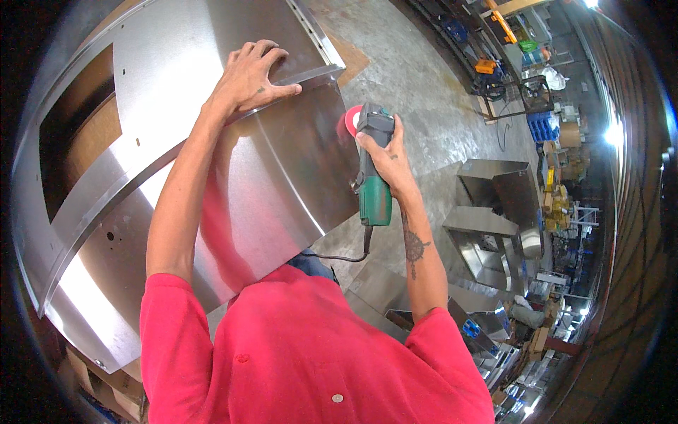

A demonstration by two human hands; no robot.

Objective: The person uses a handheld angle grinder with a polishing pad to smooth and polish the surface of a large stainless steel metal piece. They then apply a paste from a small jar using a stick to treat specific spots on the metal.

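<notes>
My right hand (388, 153) is wrapped round the head end of a green and black angle grinder (375, 199), held upright at the right edge of a large sheet-metal housing (282, 169). A red disc (352, 121) on the grinder stands at the metal's edge; whether it touches cannot be made out. From the tool's lower end a black cord (346, 258) runs left toward my body. My left hand (252, 76) rests on the housing near its raised flange (304, 76), fingers spread and bent, with the thumb along the flange. It holds nothing.
A rectangular opening (53, 152) is cut in the housing's left part. Bent metal boxes (487, 247) stand on the concrete floor (424, 106) at the right. Beyond them are a blue crate (543, 127) and cluttered shelves. Cardboard (106, 381) lies under the housing at lower left.
</notes>
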